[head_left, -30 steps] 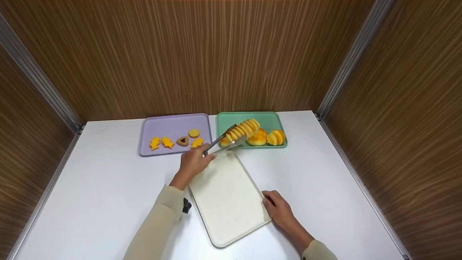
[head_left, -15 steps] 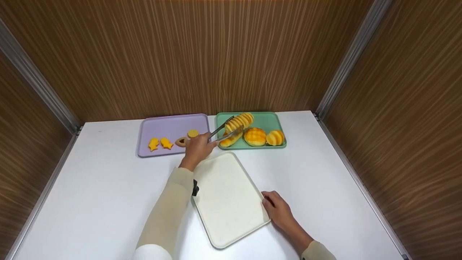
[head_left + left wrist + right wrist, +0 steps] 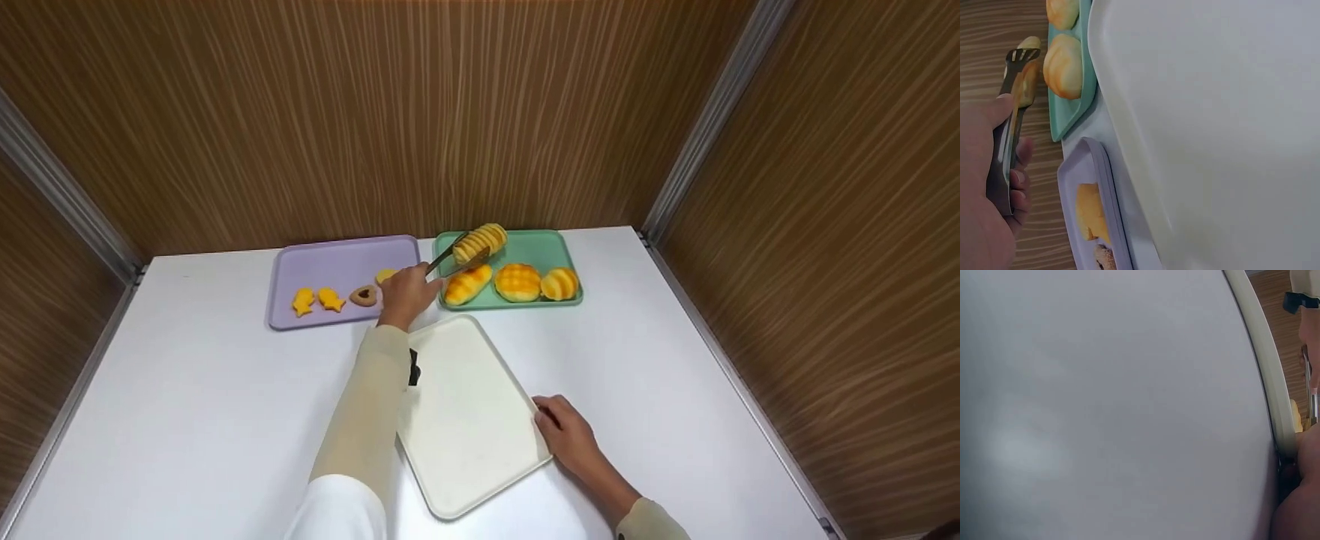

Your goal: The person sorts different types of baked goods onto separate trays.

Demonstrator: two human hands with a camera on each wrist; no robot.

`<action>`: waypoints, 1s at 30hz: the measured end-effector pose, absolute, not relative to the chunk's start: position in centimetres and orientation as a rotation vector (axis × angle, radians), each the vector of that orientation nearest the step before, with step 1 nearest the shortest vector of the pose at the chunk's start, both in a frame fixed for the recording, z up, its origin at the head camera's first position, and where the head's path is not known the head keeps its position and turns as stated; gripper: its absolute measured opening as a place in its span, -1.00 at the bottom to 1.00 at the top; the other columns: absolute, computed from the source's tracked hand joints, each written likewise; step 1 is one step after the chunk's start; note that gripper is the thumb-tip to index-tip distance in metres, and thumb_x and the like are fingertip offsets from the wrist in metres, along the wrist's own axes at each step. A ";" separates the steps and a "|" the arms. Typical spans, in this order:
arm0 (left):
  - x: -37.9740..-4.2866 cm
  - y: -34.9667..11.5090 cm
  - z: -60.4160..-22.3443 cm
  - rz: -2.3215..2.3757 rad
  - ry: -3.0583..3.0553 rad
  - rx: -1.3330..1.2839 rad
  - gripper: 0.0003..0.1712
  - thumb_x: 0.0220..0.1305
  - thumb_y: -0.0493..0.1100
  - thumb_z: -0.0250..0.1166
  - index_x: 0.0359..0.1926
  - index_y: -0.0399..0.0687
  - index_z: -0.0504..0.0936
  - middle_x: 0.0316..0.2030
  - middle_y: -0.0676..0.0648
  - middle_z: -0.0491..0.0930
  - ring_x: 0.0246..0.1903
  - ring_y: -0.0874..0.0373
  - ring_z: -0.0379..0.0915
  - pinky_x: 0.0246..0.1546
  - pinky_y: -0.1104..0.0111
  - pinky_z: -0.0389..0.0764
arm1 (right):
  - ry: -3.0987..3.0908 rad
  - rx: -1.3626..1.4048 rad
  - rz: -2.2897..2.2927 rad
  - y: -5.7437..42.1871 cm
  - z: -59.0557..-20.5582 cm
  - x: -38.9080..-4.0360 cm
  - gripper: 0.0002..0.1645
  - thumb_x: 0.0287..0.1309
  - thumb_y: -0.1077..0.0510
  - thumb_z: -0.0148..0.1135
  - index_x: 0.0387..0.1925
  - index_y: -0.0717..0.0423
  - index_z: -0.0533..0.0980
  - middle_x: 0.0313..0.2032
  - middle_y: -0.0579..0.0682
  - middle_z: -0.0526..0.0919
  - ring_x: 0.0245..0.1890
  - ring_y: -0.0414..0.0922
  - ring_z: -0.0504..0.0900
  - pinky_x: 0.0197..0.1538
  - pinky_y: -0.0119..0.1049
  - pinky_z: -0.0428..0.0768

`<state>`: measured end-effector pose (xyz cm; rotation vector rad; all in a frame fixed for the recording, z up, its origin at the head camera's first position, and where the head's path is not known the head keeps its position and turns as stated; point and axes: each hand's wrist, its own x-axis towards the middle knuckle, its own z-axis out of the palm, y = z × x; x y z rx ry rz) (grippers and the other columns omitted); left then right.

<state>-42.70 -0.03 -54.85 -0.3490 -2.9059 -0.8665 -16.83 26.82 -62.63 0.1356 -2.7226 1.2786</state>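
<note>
My left hand [image 3: 407, 296] grips metal tongs [image 3: 1000, 163], whose arms stand on either side of a ridged, golden-striped bread roll [image 3: 484, 241]. The roll is over the back left of the green tray [image 3: 540, 247]; whether it touches the tray I cannot tell. In front of it on that tray lie an oblong bread [image 3: 469, 285], a round criss-cross bun [image 3: 517, 282] and a small striped bun [image 3: 559, 283]. My right hand [image 3: 570, 431] holds the right edge of a cream tray [image 3: 472, 420], thumb at the rim; its other fingers are partly hidden.
A purple tray [image 3: 322, 259] at the back left carries fish-shaped biscuits [image 3: 303, 301], a heart-shaped biscuit [image 3: 364, 295] and a round yellow one [image 3: 385, 275] partly behind my left hand. Wood-patterned panels [image 3: 360, 127] enclose the white table's back and sides.
The left hand has reached further toward the back, carrying the tongs and ridged roll away from the cream tray and uncovering the oblong bread. The right hand stays at the cream tray's edge.
</note>
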 end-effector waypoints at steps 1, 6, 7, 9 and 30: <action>-42.8 -0.1 -54.9 -0.871 -2.910 -0.339 -0.48 0.25 0.17 0.23 -0.01 -0.14 0.62 -0.17 -0.13 0.67 -0.15 -0.07 0.56 -0.08 -0.03 0.36 | -2.717 0.137 1.281 26.8 -62.6 -16.8 -0.70 0.34 0.10 0.11 0.07 -0.03 0.54 -0.15 -0.22 0.55 -0.12 -0.25 0.53 -0.04 -0.29 0.50; -43.2 -0.5 -54.9 -0.880 -2.962 -0.286 -0.45 0.27 0.16 0.22 0.04 -0.19 0.60 -0.11 -0.16 0.66 -0.11 -0.08 0.55 -0.02 -0.05 0.32 | -2.703 0.143 1.265 26.6 -62.6 -16.9 -0.70 0.33 0.12 0.12 0.06 0.00 0.54 -0.15 -0.20 0.56 -0.12 -0.25 0.54 -0.04 -0.28 0.51; -43.2 -0.5 -54.9 -0.881 -2.978 -0.278 -0.44 0.28 0.16 0.21 0.06 -0.20 0.59 -0.09 -0.16 0.65 -0.10 -0.08 0.54 0.00 -0.05 0.31 | -2.703 0.145 1.263 26.6 -62.6 -16.9 -0.70 0.33 0.12 0.12 0.06 0.00 0.54 -0.15 -0.20 0.56 -0.13 -0.25 0.54 -0.04 -0.28 0.51; -43.3 -0.7 -54.9 -0.878 -3.008 -0.260 -0.42 0.29 0.17 0.19 0.09 -0.19 0.56 -0.06 -0.16 0.64 -0.07 -0.07 0.53 0.01 -0.06 0.29 | -2.708 0.141 1.262 26.6 -62.6 -17.0 -0.70 0.33 0.12 0.12 0.06 0.00 0.55 -0.16 -0.20 0.56 -0.14 -0.26 0.54 -0.05 -0.29 0.51; -40.1 -3.0 -55.0 -0.861 -2.946 -0.253 -0.16 0.23 0.27 0.21 0.34 -0.18 0.32 0.07 -0.15 0.56 0.02 -0.06 0.48 0.03 -0.13 0.11 | -2.713 0.142 1.243 26.7 -62.7 -16.8 -0.69 0.34 0.10 0.11 0.07 -0.01 0.53 -0.14 -0.21 0.56 -0.11 -0.24 0.54 -0.04 -0.27 0.51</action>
